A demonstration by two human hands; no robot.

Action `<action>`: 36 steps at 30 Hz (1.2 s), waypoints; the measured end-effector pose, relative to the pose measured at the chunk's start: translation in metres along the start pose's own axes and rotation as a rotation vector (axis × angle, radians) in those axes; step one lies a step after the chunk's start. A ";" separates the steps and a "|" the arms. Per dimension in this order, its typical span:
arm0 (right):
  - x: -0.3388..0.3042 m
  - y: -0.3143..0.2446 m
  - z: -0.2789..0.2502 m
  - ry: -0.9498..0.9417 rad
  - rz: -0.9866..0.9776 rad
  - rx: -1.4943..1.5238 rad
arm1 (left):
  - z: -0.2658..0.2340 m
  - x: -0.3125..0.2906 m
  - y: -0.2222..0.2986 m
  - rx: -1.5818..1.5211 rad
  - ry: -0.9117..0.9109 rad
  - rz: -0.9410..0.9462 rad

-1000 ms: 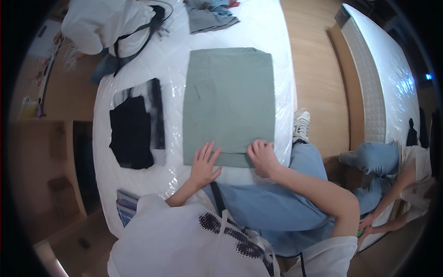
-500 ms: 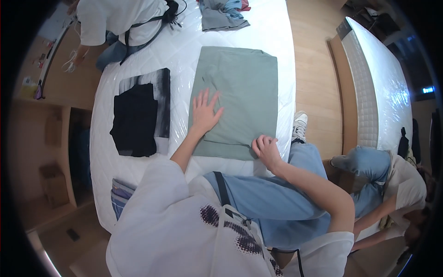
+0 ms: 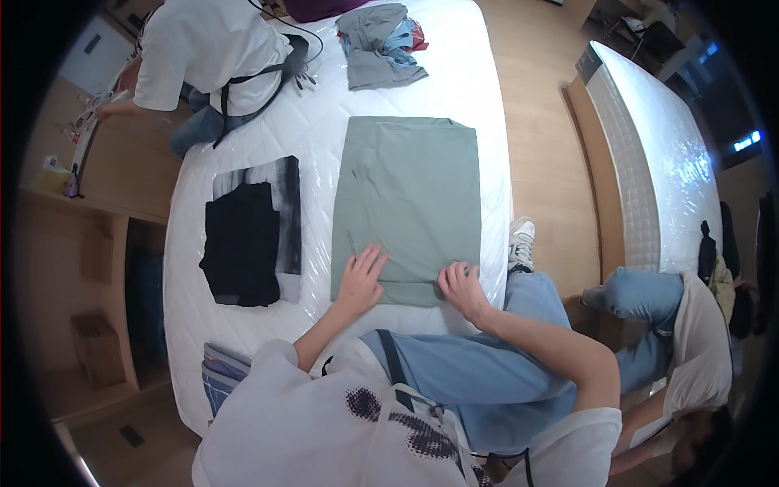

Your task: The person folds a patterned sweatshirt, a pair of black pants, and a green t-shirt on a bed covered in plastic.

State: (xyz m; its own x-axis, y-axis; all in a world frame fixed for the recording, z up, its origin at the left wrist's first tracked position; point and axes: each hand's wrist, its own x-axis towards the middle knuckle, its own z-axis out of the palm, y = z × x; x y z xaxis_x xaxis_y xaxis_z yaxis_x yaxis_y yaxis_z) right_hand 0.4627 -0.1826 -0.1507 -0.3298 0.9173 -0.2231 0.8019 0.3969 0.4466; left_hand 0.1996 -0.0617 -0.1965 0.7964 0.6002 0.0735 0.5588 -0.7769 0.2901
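A sage-green cloth (image 3: 410,195), folded into a large rectangle, lies before me on the plastic-covered mattress (image 3: 320,109). My left hand (image 3: 363,280) rests on its near left part, fingers stretched and pressed against the fabric. At the near right corner, my right hand (image 3: 464,290) has its fingers curled over the cloth's edge; the fingertips are partly hidden. Small creases run across the cloth near both hands. To the left lies a folded black garment (image 3: 241,247), on top of a folded black-and-white garment (image 3: 286,191).
A loose pile of grey, blue and red clothes (image 3: 381,49) sits farther up the mattress. Another person (image 3: 215,57) sits at the far left edge. Folded blue fabric (image 3: 225,369) lies by my left side. At right stand a second wrapped mattress (image 3: 657,162) and another person (image 3: 690,341).
My left hand has slid toward me, from the cloth's middle left to its near edge. The right hand stays at the near right corner. The view has shifted a little.
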 end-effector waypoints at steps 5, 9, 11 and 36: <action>-0.002 -0.004 0.009 0.002 0.050 -0.038 | -0.047 -0.002 0.033 -0.096 -0.123 0.038; 0.006 0.009 0.023 0.108 0.015 0.009 | -0.037 0.000 0.034 -0.092 -0.061 0.032; 0.007 0.018 0.031 0.262 -0.007 0.112 | -0.027 -0.002 0.024 -0.114 -0.042 0.044; -0.014 0.086 -0.009 -0.345 -0.187 1.463 | -0.141 0.011 -0.035 -0.725 -0.749 -0.290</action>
State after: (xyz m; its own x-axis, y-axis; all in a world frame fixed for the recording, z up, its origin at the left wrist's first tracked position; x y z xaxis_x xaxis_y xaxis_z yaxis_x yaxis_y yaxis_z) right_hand 0.5319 -0.1612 -0.1008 -0.5171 0.7243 -0.4560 0.6053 -0.0672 -0.7931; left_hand 0.1562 -0.0009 -0.0714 0.7324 0.2831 -0.6192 0.6746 -0.1787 0.7162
